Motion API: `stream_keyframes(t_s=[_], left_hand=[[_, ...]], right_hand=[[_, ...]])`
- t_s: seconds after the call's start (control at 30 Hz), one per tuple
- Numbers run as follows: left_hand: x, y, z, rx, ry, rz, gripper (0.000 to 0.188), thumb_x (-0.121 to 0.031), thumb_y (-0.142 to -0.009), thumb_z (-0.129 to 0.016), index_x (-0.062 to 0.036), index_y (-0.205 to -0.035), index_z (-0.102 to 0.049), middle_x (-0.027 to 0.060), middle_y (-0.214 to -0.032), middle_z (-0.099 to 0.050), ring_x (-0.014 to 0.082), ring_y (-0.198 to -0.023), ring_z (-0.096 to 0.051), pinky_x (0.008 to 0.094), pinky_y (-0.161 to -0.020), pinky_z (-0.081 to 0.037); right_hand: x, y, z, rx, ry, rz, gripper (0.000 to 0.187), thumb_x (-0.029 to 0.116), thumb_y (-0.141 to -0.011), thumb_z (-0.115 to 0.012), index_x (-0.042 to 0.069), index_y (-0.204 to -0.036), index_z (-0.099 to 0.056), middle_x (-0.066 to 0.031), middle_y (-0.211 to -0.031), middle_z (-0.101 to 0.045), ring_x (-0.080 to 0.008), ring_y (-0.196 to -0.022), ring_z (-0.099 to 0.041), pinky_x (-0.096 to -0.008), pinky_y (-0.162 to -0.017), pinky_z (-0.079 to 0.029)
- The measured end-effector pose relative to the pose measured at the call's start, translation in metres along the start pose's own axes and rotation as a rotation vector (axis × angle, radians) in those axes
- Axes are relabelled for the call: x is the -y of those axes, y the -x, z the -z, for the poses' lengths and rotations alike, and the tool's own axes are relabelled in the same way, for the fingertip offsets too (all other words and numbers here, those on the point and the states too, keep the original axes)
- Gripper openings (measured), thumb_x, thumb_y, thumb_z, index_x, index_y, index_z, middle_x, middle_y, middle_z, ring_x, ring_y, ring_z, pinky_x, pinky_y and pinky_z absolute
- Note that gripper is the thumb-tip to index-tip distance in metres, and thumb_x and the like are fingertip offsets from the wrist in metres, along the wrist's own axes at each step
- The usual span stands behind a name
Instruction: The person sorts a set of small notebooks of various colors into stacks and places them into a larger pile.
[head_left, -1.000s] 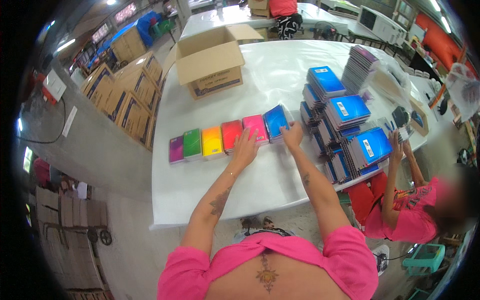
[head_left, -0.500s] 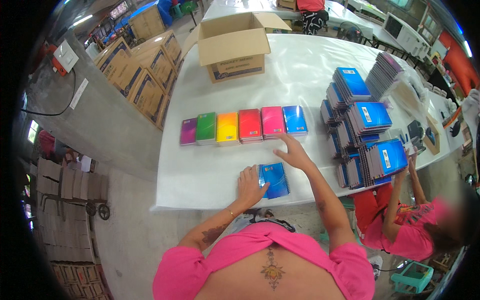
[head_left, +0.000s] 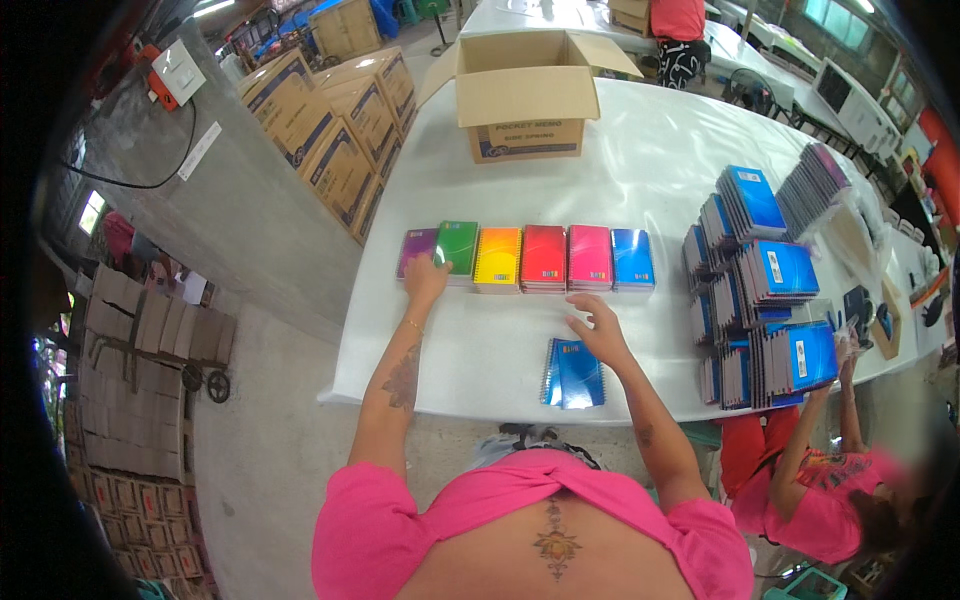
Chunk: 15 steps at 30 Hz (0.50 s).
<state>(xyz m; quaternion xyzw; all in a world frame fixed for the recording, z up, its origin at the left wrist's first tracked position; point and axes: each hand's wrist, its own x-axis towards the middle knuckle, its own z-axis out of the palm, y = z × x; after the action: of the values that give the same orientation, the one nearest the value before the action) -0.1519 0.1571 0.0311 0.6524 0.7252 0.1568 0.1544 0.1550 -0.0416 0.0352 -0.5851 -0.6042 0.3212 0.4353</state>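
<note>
On the white table a row of small spiral notebook stacks runs from left to right: purple (head_left: 419, 243), green (head_left: 459, 246), yellow (head_left: 497, 257), red (head_left: 544, 256), pink (head_left: 589, 254) and blue (head_left: 632, 257). My left hand (head_left: 427, 280) reaches over the near edge of the purple stack, thumb apart by the green one; whether it grips a notebook I cannot see. My right hand (head_left: 600, 330) hovers empty, fingers spread, below the pink stack. Just under it, near the table's front edge, lie overlapping blue notebooks (head_left: 576, 378).
Tall stacks of blue notebooks (head_left: 785, 270) rise at the right, with grey-edged stacks (head_left: 812, 190) behind. An open cardboard box (head_left: 528, 100) stands at the back. A co-worker in pink (head_left: 815, 500) sits at the right. Cartons (head_left: 340, 170) are piled beyond a concrete pillar (head_left: 270, 230).
My left hand has left the blue notebooks and moved up and left to the purple stack. My right hand has drawn back from the pink stack toward the blue notebooks. The view has shifted.
</note>
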Motion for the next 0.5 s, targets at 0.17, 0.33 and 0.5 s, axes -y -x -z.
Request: stream_keyframes(t_s=[0.17, 0.33, 0.5], left_hand=[[-0.013, 0.01, 0.019, -0.185, 0.215, -0.149, 0.037, -0.021, -0.08, -0.069, 0.0016, -0.109, -0.063, 0.0222, -0.115, -0.062, 0.0343, -0.107, -0.061, 0.0436, -0.089, -0.049], [-0.124, 0.125, 0.04, 0.42, 0.465, -0.898, 0.022, -0.01, -0.074, -0.062, -0.0046, -0.093, -0.07, 0.0115, -0.084, -0.07, 0.0253, -0.078, -0.067, 0.0365, -0.076, -0.052], [-0.136, 0.183, -0.054, 0.333, -0.183, -1.303, 0.051, -0.016, -0.072, -0.07, -0.0129, -0.123, -0.061, 0.0204, -0.119, -0.061, 0.0348, -0.111, -0.058, 0.0459, -0.095, -0.047]], right_hand=[[-0.036, 0.033, 0.015, -0.194, -0.203, -0.054, 0.033, 0.017, -0.091, -0.068, 0.009, -0.123, -0.064, -0.0086, -0.123, -0.063, -0.0224, -0.107, -0.063, -0.0353, -0.087, -0.05], [-0.058, 0.056, 0.046, -0.393, -0.253, -0.202, 0.031, 0.014, -0.092, -0.067, 0.004, -0.121, -0.063, -0.0068, -0.116, -0.066, -0.0164, -0.102, -0.061, -0.0311, -0.087, -0.048], [-0.051, 0.056, 0.037, -0.431, -0.361, -0.214, 0.028, 0.011, -0.093, -0.064, 0.003, -0.12, -0.063, -0.0065, -0.115, -0.066, -0.0144, -0.098, -0.06, -0.0291, -0.087, -0.047]])
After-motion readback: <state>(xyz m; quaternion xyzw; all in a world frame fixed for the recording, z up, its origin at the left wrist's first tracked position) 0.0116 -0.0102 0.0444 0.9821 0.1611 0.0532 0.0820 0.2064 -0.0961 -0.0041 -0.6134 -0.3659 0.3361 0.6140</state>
